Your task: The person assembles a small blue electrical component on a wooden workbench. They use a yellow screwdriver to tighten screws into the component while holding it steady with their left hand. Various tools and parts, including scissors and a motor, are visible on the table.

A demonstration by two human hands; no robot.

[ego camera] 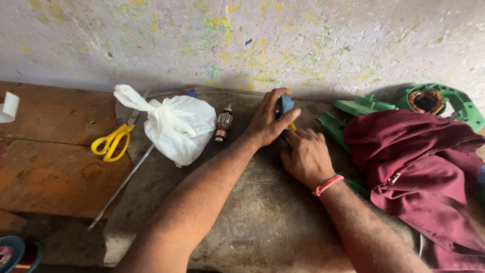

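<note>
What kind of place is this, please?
Probably a small repair workshop: a motor armature lies on the worn bench, green tool housing parts sit nearby, and the wall is paint-spattered.

- A white plastic bag (pixel 181 126), tied at the top, lay on the grey bench (pixel 262 227).
- Yellow-handled scissors (pixel 112 141) lay left of it.
- A long thin metal rod (pixel 121 187) lay slanted.
- A small motor part with copper wire (pixel 223 124) sat beside the bag.
- A dark red cloth (pixel 424 167) covered green plastic pieces (pixel 364 105).
</note>
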